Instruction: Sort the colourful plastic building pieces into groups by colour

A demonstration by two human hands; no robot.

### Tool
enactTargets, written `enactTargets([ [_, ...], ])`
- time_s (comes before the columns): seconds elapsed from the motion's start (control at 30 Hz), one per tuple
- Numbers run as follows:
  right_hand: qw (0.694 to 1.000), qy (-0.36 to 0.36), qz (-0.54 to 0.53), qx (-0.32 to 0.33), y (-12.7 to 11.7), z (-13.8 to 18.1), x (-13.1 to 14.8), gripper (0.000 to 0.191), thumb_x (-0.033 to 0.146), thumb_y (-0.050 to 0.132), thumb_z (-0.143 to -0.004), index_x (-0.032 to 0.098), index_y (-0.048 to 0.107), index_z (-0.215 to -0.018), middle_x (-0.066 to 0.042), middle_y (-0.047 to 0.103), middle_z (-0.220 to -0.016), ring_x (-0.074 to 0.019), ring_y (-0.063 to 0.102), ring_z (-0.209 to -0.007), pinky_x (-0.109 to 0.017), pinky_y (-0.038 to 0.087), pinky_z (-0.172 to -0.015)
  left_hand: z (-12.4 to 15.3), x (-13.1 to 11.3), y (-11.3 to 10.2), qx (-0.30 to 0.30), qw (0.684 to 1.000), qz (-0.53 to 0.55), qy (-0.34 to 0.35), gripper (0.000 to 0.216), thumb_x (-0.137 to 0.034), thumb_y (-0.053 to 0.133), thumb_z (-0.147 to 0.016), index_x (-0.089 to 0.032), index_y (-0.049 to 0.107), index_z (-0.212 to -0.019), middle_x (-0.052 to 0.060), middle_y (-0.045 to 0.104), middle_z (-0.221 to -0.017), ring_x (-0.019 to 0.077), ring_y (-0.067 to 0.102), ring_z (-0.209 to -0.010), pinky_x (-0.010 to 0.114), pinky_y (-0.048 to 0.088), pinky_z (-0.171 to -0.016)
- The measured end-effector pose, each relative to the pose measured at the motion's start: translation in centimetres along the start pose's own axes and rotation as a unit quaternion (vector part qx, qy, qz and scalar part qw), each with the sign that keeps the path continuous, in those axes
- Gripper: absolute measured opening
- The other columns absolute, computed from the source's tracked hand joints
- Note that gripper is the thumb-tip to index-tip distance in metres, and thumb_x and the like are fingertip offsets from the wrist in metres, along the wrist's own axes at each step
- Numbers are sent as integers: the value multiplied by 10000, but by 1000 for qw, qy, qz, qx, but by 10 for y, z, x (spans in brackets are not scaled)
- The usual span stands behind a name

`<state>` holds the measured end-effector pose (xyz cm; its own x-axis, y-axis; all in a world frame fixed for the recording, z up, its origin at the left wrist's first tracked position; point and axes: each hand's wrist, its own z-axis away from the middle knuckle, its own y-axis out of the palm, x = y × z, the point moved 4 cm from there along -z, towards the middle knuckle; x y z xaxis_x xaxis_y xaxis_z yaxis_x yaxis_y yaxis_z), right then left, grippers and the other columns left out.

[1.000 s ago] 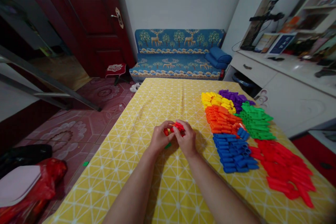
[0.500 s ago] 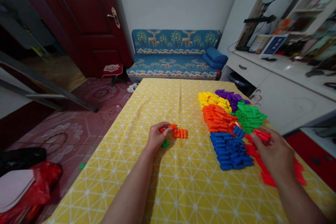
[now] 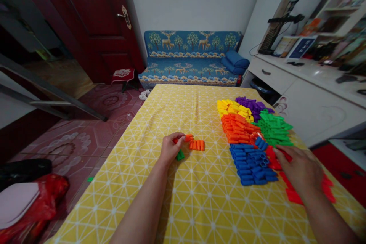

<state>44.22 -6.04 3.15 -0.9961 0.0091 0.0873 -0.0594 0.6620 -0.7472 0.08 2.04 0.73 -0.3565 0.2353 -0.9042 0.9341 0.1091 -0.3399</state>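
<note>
My left hand rests on the yellow tablecloth, its fingers curled round one end of a short row of joined orange pieces; a green piece lies under the palm. My right hand lies over the red pile at the right, fingers bent down onto the red pieces; whether it grips one is hidden. Sorted piles lie beside it: blue, orange, green, yellow, purple.
A white cabinet stands close to the table's right edge. A blue sofa sits beyond the far edge. On the tiled floor at the left lie a red bag and a loose green piece.
My right hand left the orange row at the centre, swung right to the red pile and has now lowered onto it. The left hand stayed holding the row.
</note>
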Motion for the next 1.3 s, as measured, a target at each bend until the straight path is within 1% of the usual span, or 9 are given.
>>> enactTargets([
  [0.13,998,-3,-46,-47,-13,-4,28,407,534,439,-927,243,723,-932,-130,709,-968,-275,618,-922,-452,437,-848,-1,3,0,-8,1000,-12,-8,219,-325,590,-847,-173,747,-862,41,753,-815,181,680,-746,265,501,-696],
  [0.2,992,-5,-118,-46,-16,-4,63,319,463,481,-925,247,713,-969,-104,702,-997,-262,623,-946,-446,444,-887,-1,2,-1,-11,1000,-16,-9,266,-355,557,-872,-172,745,-825,37,744,-777,178,668,-718,263,487,-678],
  [0.3,962,-33,-268,36,-5,2,136,237,364,512,-917,268,693,-1035,-58,685,-1054,-225,635,-982,-396,500,-874,0,0,-1,-5,1000,-16,-7,357,-411,502,-908,-168,742,-803,45,737,-783,182,660,-731,269,480,-688],
  [0.43,926,-80,-325,176,27,10,225,426,247,583,-846,280,600,-1270,-68,597,-1292,-249,573,-1172,-433,485,-976,0,-1,-3,1,1000,-16,7,389,-420,439,-944,-174,739,-908,70,739,-895,201,670,-845,301,499,-783],
  [0.57,938,-76,-282,187,58,2,268,650,170,652,-746,246,514,-1377,-108,501,-1423,-329,466,-1295,-525,408,-1049,1,-6,-2,42,994,-75,64,315,-343,540,-891,-205,698,-1125,87,689,-1183,237,605,-1121,369,451,-998],
  [0.67,937,-56,-300,172,75,-3,281,601,125,574,-777,227,515,-1366,-109,563,-1356,-309,510,-1240,-524,412,-1038,3,-12,4,97,978,-142,116,464,-190,631,-760,-238,656,-1220,64,647,-1270,249,542,-1196,386,418,-1050],
  [0.77,926,-29,-346,148,82,-2,282,539,118,508,-801,221,535,-1330,-104,621,-1265,-280,558,-1164,-501,438,-1016,5,-14,9,116,965,-189,137,536,-101,621,-685,-244,667,-1200,55,651,-1234,249,540,-1146,377,446,-1000],
  [1.0,892,36,-428,141,84,2,270,500,150,503,-818,273,547,-1301,-71,636,-1246,-244,602,-1130,-436,490,-978,4,-11,11,108,966,-203,119,247,-232,642,-800,-242,724,-1033,54,681,-995,217,580,-973,337,475,-876],
  [1.3,876,58,-463,125,75,-6,270,394,254,527,-861,211,584,-1248,-111,608,-1175,-233,597,-1086,-406,502,-951,3,-11,8,66,971,-199,112,258,-378,515,-936,-230,704,-1032,54,704,-994,212,597,-981,335,464,-880],
])
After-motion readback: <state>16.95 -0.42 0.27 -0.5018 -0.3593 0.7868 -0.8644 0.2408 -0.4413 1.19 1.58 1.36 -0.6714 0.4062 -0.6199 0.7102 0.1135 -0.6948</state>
